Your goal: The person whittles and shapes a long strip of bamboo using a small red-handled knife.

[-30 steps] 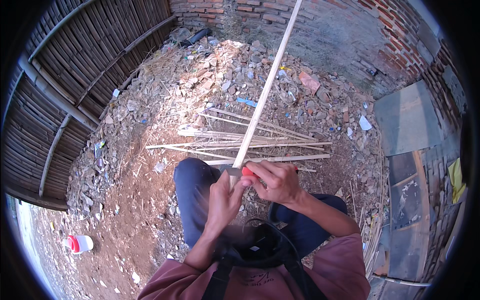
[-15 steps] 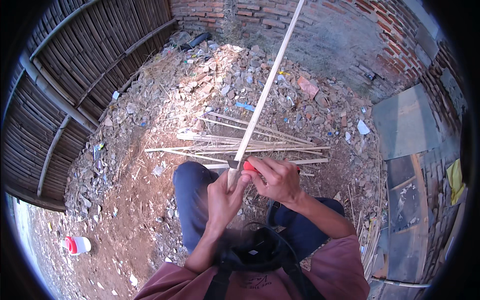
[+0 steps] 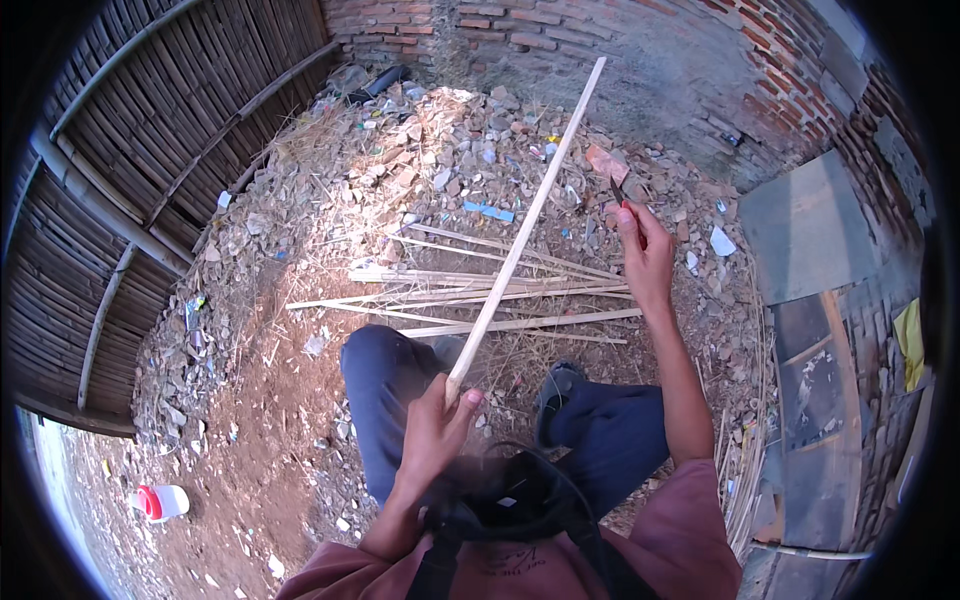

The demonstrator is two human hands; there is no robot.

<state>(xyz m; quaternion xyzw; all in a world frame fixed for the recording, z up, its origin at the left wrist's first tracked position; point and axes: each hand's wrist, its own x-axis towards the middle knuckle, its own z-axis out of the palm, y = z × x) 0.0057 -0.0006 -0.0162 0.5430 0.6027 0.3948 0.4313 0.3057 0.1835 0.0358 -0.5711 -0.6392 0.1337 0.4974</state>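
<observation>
My left hand [image 3: 436,420] is closed round the lower end of a long pale bamboo strip [image 3: 528,228], which slants up and away to the right. Out to the right and farther forward, my right hand [image 3: 648,252] grips a knife [image 3: 617,190]. Its dark blade points up and away from the strip, and most of the handle is hidden by my fingers. Beyond my knees, several similar bamboo strips [image 3: 480,292] lie in a loose pile on the ground, partly crossed by the held strip.
Rubble [image 3: 440,160] heaps up toward a brick wall [image 3: 540,30]. A bamboo-slat fence [image 3: 150,130] stands at the left. Near it on the ground sits a white container with a red part [image 3: 160,502]. Boards [image 3: 815,230] line the right side; thin strips [image 3: 745,500] lie beside them.
My right hand has moved away from the strip, forward and to the right, with the knife. The left hand has lowered slightly, and the strip's far end has come down into view.
</observation>
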